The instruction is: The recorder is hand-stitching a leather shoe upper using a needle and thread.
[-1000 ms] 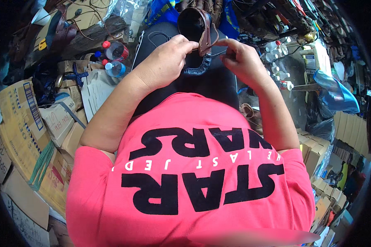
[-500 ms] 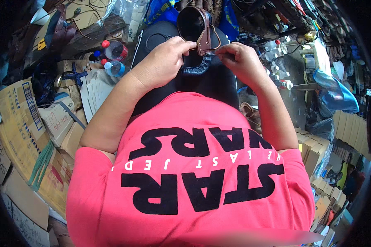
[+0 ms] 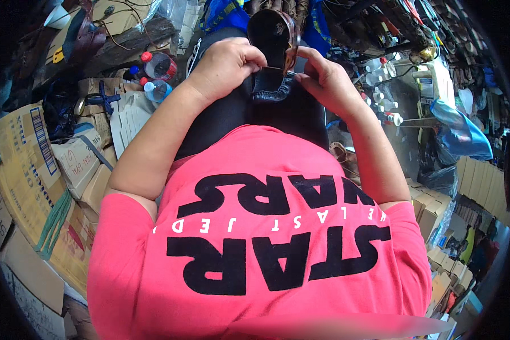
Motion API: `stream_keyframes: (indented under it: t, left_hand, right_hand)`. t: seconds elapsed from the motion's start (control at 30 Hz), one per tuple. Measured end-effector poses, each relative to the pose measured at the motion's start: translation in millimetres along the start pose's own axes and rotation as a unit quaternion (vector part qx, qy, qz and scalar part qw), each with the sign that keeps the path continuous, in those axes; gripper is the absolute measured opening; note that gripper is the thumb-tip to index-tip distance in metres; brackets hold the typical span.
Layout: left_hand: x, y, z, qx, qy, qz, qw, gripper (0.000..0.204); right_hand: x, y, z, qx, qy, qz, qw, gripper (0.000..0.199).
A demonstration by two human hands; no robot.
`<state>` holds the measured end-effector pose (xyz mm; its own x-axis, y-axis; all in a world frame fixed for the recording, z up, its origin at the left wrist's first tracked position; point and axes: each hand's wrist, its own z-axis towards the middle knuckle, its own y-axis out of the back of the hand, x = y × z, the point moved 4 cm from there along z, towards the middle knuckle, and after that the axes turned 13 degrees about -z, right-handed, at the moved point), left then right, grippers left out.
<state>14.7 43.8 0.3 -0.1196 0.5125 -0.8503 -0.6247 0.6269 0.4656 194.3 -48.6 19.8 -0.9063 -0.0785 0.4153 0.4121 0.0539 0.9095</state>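
Observation:
Over my lap lies a dark brown leather piece shaped like a shoe upper (image 3: 271, 39), with a rounded hollow at its far end. Its near end has a black gathered edge (image 3: 270, 95). My left hand (image 3: 225, 67) is closed at its left side, thumb and forefinger pinching a thin lace or thread (image 3: 275, 68) that runs across the leather. On the other side, my right hand (image 3: 327, 79) is closed in a pinch at the standing brown edge of the leather. Whether its fingertips also grip the lace is hidden.
Cardboard boxes (image 3: 25, 164) pile up at the left, with plastic bottles (image 3: 157, 89) near my left knee. More small bottles (image 3: 386, 105) and a blue plastic bag (image 3: 464, 133) are at the right. Wooden timber (image 3: 133, 48) lies at the far left.
The brown leather edge has turned upright, and its inside shows more. My right fingers have come up against that edge; my left hand has drawn slightly left, with the lace now stretched across.

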Motion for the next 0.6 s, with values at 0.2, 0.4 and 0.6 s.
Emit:
stream_keyframes:
  t: [0.2, 0.4, 0.6]
  left_hand:
    - [10.8, -13.1, 8.9, -0.012, -0.077, 0.079, 0.994, 0.014]
    - [15.0, -16.8, 14.0, -0.001, -0.066, 0.083, 0.994, 0.014]
    - [16.8, -18.7, 17.0, 0.002, -0.063, 0.108, 0.992, 0.010]
  right_hand:
    - [-16.4, -8.6, -7.7, 0.007, -0.017, 0.076, 0.997, 0.052]
    - [-17.8, -7.7, -7.9, 0.007, -0.012, 0.088, 0.996, 0.052]
    - [-21.4, -8.1, -8.7, 0.015, -0.017, 0.096, 0.995, 0.053]
